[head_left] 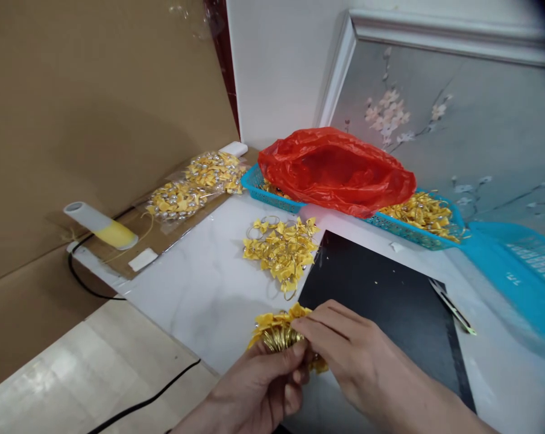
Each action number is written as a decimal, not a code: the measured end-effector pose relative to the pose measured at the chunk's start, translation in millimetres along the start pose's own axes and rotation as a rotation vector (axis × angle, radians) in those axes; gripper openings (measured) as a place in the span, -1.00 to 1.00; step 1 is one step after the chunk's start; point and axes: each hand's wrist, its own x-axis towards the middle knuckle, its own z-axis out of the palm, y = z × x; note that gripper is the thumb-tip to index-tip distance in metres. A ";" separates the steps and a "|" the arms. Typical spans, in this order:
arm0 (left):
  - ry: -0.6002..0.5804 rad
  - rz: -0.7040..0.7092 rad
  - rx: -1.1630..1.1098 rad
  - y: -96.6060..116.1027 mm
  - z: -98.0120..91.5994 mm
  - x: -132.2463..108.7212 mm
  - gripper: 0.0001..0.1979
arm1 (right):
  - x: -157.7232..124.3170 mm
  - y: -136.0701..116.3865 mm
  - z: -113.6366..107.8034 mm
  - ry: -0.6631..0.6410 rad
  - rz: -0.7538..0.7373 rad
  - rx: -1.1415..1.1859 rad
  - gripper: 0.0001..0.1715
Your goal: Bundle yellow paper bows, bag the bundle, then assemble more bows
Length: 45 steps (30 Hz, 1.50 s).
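A bundle of gold rings with yellow ribbon flowers [279, 339] is gathered between my two hands, close to the near edge of the white table. My left hand [263, 386] is closed around its lower side, thumb across the rings. Fingers of my right hand [354, 346] are bent over the bundle's right side and touch it; their tips are partly hidden. Just beyond lies a loose pile of similar yellow flower rings [281, 248]. A black mat [367, 283] lies under and beyond my right hand.
Behind the pile, a blue basket [272, 202] holds more yellow pieces and a red plastic bag [336, 172]. Thread snips [453, 307] lie on the mat's right edge. Left are bagged beaded flowers [177, 200], a yellow thread spool [103, 226] and a black cable [146, 401]. Far right stands a blue tray [507, 265].
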 end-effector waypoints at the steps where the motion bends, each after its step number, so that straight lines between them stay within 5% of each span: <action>1: 0.014 0.011 0.004 -1.0 0.0 0.4 -0.84 | -0.5 -1.0 0.3 0.001 0.003 0.006 -0.72; 6: 0.064 0.043 -0.028 -0.8 -0.7 -2.7 -0.89 | 0.5 -0.2 -6.0 -0.019 -0.010 0.092 -0.53; 11: 0.022 0.012 -0.149 7.1 -2.8 -9.1 -0.94 | 12.1 23.0 -11.3 0.095 0.168 0.376 -0.74; 14: -0.018 0.010 -0.185 8.8 -6.2 -11.2 -0.84 | 24.7 41.9 -3.8 0.166 0.221 0.216 -0.69; 19: -0.064 0.031 -0.182 8.6 -11.8 -13.6 -0.78 | 38.5 55.2 10.6 0.066 0.149 -0.068 -0.65; 26: 0.046 0.105 -0.139 11.5 -7.1 -12.7 -0.87 | 20.1 40.4 -10.9 0.295 0.331 0.189 -0.88; 33: 0.131 0.173 -0.121 8.8 4.8 -3.5 -0.86 | -8.6 3.2 4.1 0.521 0.269 -0.022 -0.88; 38: 0.098 0.154 -0.019 1.8 5.3 1.8 -0.96 | -9.0 -8.8 32.9 0.507 0.126 -0.233 -0.76; 45: 0.015 0.153 -0.030 -2.3 1.7 1.2 -0.74 | -7.8 -8.9 35.8 0.431 0.018 -0.283 -0.60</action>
